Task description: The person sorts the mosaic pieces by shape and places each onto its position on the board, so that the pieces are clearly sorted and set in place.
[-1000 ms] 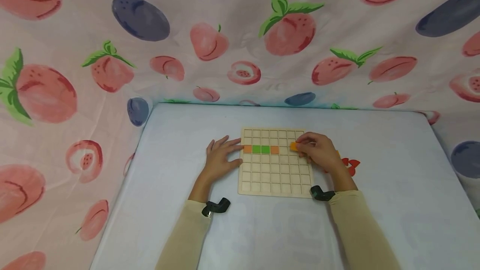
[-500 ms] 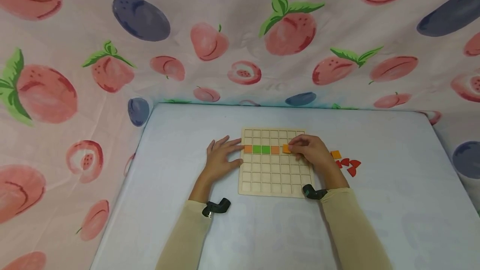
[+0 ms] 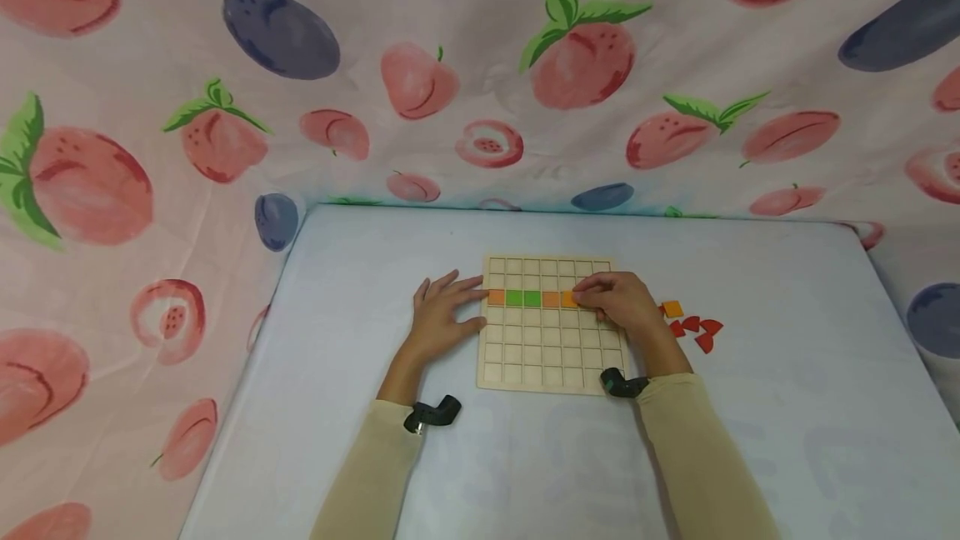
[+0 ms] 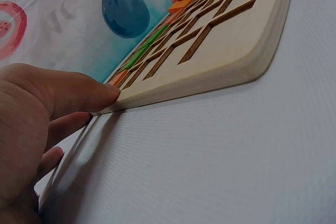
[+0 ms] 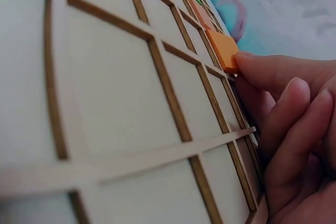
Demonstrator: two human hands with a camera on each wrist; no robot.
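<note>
Yellow-orange tile (image 3: 567, 299) has just moved left over the grid board (image 3: 551, 357), closing the gap to the orange tile (image 3: 551, 300), so the coloured run now reaches the board's fifth cell from its left edge (it looks proud of the slot, so I judge it not quite seated). I pinch it in my right hand (image 3: 621, 300), which lies on the tile's side nearer the board's right edge; my left hand (image 3: 439, 319), fingers extended, touches the board's left edge.

left hand (image 3: 441, 315) splays, right hand (image 3: 624, 300) pinches.
</note>
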